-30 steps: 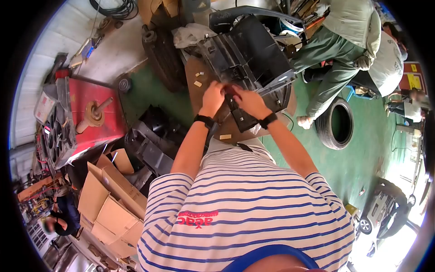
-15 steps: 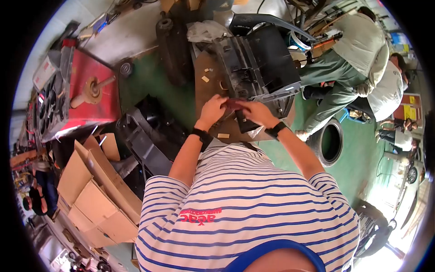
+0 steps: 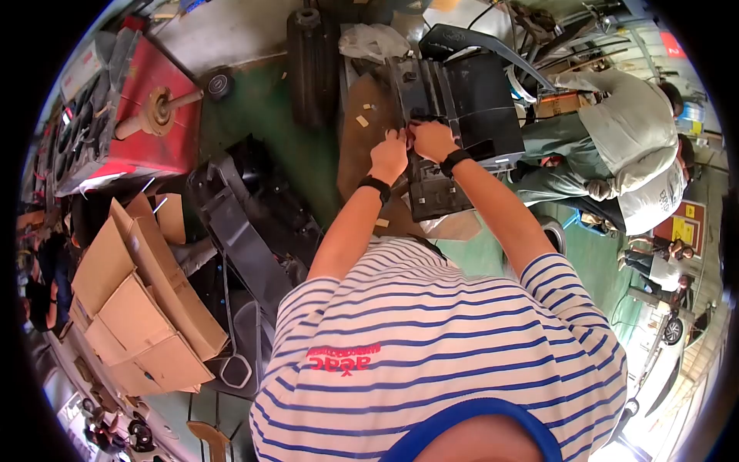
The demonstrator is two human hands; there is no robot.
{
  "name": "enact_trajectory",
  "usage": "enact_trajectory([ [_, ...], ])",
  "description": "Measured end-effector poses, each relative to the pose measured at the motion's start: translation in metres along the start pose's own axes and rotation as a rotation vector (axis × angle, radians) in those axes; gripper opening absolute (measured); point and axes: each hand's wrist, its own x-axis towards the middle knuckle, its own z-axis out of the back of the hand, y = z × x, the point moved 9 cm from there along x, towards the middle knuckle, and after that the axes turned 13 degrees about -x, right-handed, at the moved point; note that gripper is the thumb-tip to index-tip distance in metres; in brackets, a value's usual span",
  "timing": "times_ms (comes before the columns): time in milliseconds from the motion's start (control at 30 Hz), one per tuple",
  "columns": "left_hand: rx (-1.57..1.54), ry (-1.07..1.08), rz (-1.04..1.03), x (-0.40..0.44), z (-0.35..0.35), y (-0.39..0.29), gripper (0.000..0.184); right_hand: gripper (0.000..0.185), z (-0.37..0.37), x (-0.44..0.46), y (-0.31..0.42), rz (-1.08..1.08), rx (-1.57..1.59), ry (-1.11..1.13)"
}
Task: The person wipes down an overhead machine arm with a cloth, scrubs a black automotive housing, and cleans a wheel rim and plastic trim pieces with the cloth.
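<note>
A black plastic housing (image 3: 485, 92) lies on a brown board in front of me. At its left edge my left hand (image 3: 390, 158) is closed, fingertips pinched close to those of my right hand. My right hand (image 3: 433, 142) is curled over the same edge, also closed. A small dark reddish bit shows between the fingertips; what it is cannot be made out. Just below my right hand is a black boxy part (image 3: 437, 192) of the housing.
Left on the floor are black plastic panels (image 3: 258, 246), cardboard (image 3: 146, 308) and a red machine (image 3: 165, 127). A dark cylindrical tank (image 3: 312, 69) and a plastic bag (image 3: 375, 42) are at the back. Co-workers (image 3: 627, 138) bend over at the right, near a tire (image 3: 554, 235).
Both hands have moved forward, away from my body, onto the housing's left edge. The dark reddish piece stretched between them before is now mostly hidden. My view has shifted slightly.
</note>
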Motion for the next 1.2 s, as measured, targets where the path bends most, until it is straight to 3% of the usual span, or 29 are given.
enact_trajectory([
  [33, -0.001, -0.009, -0.005, 0.001, 0.005, 0.000, 0.043, 0.028, 0.005, 0.005, 0.000, -0.013, 0.033, 0.151],
  [300, -0.145, 0.261, -0.110, -0.052, -0.001, 0.021, 0.047, 0.030, 0.021, -0.025, 0.007, -0.008, 0.302, 0.340],
  [367, -0.177, 0.288, -0.142, -0.061, 0.004, 0.023, 0.048, 0.033, 0.028, -0.050, 0.021, -0.087, 0.818, 0.699],
  [400, -0.221, 0.255, -0.103, -0.065, 0.016, 0.022, 0.049, 0.033, 0.026, -0.054, 0.016, -0.096, 0.827, 0.685],
  [467, -0.270, 0.220, -0.057, -0.074, 0.039, 0.013, 0.049, 0.040, 0.053, -0.065, 0.010, 0.078, 0.739, 0.197],
  [600, -0.300, 0.199, -0.186, -0.075, 0.071, -0.036, 0.044, 0.046, 0.063, -0.122, -0.025, -0.021, 0.582, 0.125],
  [700, -0.292, 0.479, -0.363, -0.084, 0.019, -0.077, 0.035, 0.051, 0.052, -0.173, -0.049, -0.101, 0.530, 0.006],
  [733, -0.262, 0.578, -0.379, -0.091, -0.001, -0.088, 0.034, 0.053, 0.039, -0.193, -0.040, -0.064, 0.442, 0.083],
  [800, -0.215, 0.712, -0.400, -0.100, -0.036, -0.091, 0.034, 0.061, 0.000, -0.225, -0.019, -0.003, 0.352, 0.141],
  [900, -0.318, 0.912, -0.437, -0.124, -0.079, -0.093, 0.042, 0.065, -0.022, -0.216, -0.011, -0.101, 0.421, 0.087],
  [1000, -0.141, 0.734, -0.465, -0.120, -0.087, -0.093, 0.045, 0.051, -0.047, -0.203, -0.013, -0.171, 0.326, 0.070],
  [1067, -0.095, 0.765, -0.429, -0.115, -0.093, -0.094, 0.043, 0.037, -0.045, -0.202, -0.010, -0.195, 0.239, 0.027],
  [1200, -0.053, 0.749, -0.384, -0.107, -0.095, -0.091, 0.035, 0.031, -0.050, -0.207, -0.017, -0.109, 0.298, -0.044],
])
